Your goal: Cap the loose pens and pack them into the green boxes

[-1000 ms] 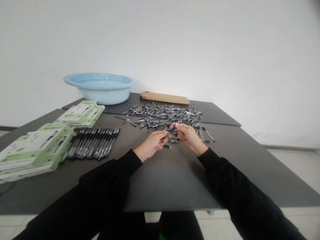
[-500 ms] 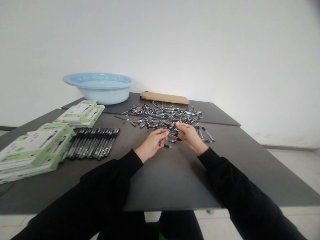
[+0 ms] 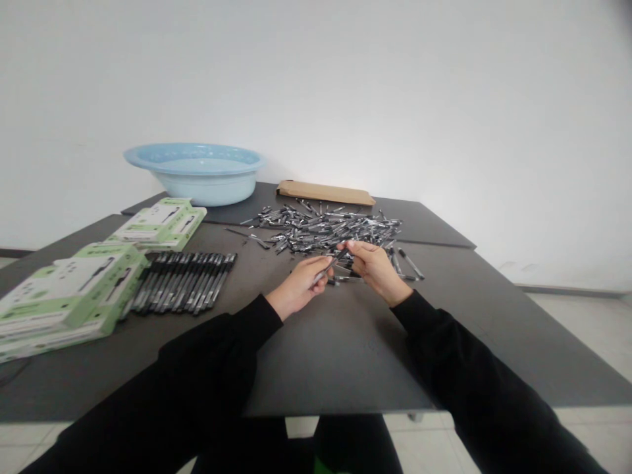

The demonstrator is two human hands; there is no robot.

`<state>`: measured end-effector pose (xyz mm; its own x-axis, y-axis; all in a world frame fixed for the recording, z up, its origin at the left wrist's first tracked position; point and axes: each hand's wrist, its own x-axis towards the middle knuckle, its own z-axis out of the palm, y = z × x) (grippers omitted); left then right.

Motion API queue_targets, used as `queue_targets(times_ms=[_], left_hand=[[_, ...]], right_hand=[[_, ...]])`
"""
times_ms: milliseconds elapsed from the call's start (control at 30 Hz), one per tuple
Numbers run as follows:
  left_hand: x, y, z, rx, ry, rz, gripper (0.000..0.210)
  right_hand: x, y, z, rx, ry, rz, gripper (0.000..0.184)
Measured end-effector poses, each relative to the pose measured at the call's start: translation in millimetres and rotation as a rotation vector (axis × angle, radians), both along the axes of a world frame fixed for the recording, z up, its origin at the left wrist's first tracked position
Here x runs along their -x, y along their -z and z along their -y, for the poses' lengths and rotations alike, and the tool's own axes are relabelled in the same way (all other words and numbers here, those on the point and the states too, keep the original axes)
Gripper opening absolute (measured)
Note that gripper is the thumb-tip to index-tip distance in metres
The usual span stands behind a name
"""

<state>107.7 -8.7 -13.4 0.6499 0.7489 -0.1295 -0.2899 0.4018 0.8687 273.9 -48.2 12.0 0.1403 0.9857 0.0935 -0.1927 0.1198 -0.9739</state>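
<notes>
So the bare left hand is pinching a slim black-and-grey plastic pen at its near part, the bare right hand is gripping its black far end, and its long axis is slanting away rightward, by a messy heap of black-and-clear pens.
</notes>
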Motion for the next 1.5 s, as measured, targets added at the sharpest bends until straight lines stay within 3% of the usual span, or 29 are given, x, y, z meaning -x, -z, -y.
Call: queue_targets(times_ms=[167,267,467,667,933,1133,1500], left_hand=[[3.0,-1.1,0.3,0.14,0.21,0.015,0.05],[2.7,0.7,3.1,0.075,0.232,0.038,0.043],[2.2,0.0,2.3,-0.021,0.075,0.038,0.022],[5.0,-5.9,0.4,0.135,0.251,0.041,0.031],[0.4,-3.5,12.1,-0.24,-0.051,-0.012,0.029],[-0.1,-5.2,14.0,-0.306,-0.126,-0.105,0.036],[3.7,-4.0,9.7,-0.253,-0.089,-0.024,0.033]], right_hand=[[-0.5,0.6,-0.3,-0.007,0.005,0.013,0.042],[-1.2,0.9,-0.2,-0.007,-0.001,0.02,0.043],[-1.2,1.8,-0.2,-0.02,0.011,0.024,0.042],[0.1,0.3,0.4,-0.016,0.03,0.018,0.042],[3.4,-3.3,1.7,-0.034,0.069,-0.002,0.043],[2.8,0.9,1.1,-0.019,0.066,-0.013,0.042],[5.3,-4.9,2.9,-0.037,0.046,0.032,0.043]])
